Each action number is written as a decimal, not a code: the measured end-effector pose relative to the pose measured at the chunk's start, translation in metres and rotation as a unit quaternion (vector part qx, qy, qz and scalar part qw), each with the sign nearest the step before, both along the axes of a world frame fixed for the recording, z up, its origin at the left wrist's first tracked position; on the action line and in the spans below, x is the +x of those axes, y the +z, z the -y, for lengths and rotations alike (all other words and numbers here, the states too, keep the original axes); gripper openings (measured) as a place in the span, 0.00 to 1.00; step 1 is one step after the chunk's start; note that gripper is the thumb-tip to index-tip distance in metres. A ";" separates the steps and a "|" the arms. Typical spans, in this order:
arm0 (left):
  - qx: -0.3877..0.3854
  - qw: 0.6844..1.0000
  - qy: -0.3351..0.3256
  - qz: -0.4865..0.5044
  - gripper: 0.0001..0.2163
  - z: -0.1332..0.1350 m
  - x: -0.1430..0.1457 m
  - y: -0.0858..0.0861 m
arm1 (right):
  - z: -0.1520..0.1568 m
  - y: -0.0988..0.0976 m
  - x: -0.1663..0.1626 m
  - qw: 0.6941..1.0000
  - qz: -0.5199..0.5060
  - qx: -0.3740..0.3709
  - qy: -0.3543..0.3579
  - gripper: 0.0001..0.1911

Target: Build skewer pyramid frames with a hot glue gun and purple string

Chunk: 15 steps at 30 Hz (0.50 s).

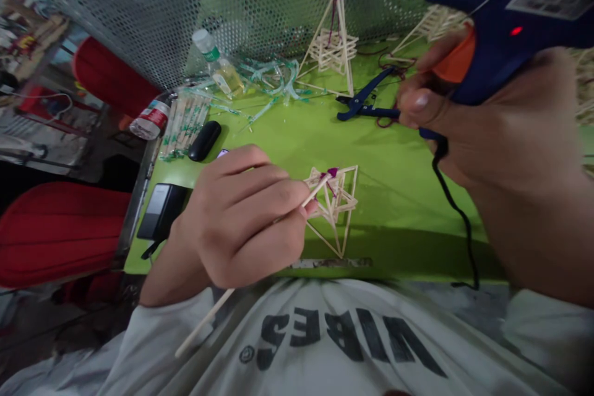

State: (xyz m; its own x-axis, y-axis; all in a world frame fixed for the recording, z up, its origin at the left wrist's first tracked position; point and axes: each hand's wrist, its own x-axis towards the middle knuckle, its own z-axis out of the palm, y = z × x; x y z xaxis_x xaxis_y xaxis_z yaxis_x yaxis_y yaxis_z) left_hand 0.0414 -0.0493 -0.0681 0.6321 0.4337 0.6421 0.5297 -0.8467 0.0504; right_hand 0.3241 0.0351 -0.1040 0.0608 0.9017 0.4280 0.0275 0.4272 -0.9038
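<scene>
Head view showed the left hand (241, 216) closed on a thin wooden stick (204, 322), pinched between thumb and fingertips near its upper end. The tip touched the small stick frame (341, 204), which stood on the green table (408, 198) just before the person's chest. The stick looked light and stiff but easy to snap, and the frame seemed fragile, so a gentle hold near the tip seemed best. The right hand (487, 130) was raised at the upper right, wrapped around a blue glue gun (501, 0), with the forefinger on its orange trigger.
</scene>
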 end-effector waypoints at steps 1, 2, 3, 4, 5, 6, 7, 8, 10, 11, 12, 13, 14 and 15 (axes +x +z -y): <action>0.002 1.000 0.001 0.002 0.14 -0.001 -0.001 -0.001 | -0.002 -0.004 0.005 1.000 0.010 0.002 -0.008 0.15; 0.005 1.000 0.000 0.004 0.14 -0.002 -0.001 -0.001 | -0.004 -0.010 0.010 1.000 0.015 0.004 -0.015 0.14; 0.007 1.000 0.002 0.007 0.14 -0.004 -0.002 -0.002 | -0.007 -0.016 0.015 1.000 0.021 0.004 -0.020 0.14; 0.010 1.000 0.002 0.009 0.14 -0.005 -0.003 -0.003 | -0.008 -0.023 0.020 0.999 0.028 0.000 -0.024 0.14; 0.014 1.000 -0.002 0.010 0.13 -0.007 -0.004 -0.004 | -0.010 -0.031 0.025 0.999 0.041 -0.010 -0.026 0.15; 0.019 1.000 -0.010 0.010 0.13 -0.008 -0.005 -0.005 | -0.010 -0.038 0.030 0.998 0.051 -0.017 -0.033 0.16; 0.022 1.000 -0.018 0.010 0.13 -0.009 -0.006 -0.005 | -0.011 -0.045 0.034 0.997 0.059 -0.024 -0.044 0.17; 0.026 0.999 -0.025 0.012 0.12 -0.011 -0.006 -0.006 | -0.010 -0.052 0.038 0.996 0.065 -0.032 -0.048 0.18; 0.033 0.999 -0.034 0.014 0.12 -0.012 -0.006 -0.008 | -0.009 -0.065 0.045 0.995 0.072 -0.054 -0.047 0.22; 0.036 0.999 -0.036 0.017 0.12 -0.013 -0.006 -0.009 | -0.008 -0.070 0.048 0.992 0.091 -0.072 -0.044 0.22; 0.039 0.998 -0.036 0.020 0.12 -0.013 -0.006 -0.010 | -0.007 -0.076 0.051 0.987 0.125 -0.093 -0.040 0.22; 0.041 0.998 -0.036 0.020 0.12 -0.014 -0.007 -0.010 | -0.006 -0.081 0.053 0.979 0.166 -0.112 -0.041 0.20; 0.043 0.998 -0.038 0.019 0.13 -0.015 -0.009 -0.011 | -0.006 -0.085 0.056 0.969 0.210 -0.123 -0.051 0.17; 0.046 0.998 -0.039 0.016 0.13 -0.016 -0.011 -0.012 | -0.007 -0.090 0.059 0.955 0.259 -0.128 -0.063 0.14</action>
State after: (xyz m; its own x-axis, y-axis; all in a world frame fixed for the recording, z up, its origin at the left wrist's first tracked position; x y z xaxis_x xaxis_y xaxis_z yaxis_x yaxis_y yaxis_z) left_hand 0.0308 -0.0328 -0.0798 0.6400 0.3217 0.6978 0.4615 -0.8870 -0.0143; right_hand 0.3834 0.0418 -0.1936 0.0158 0.9805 0.1960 0.5353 0.1573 -0.8299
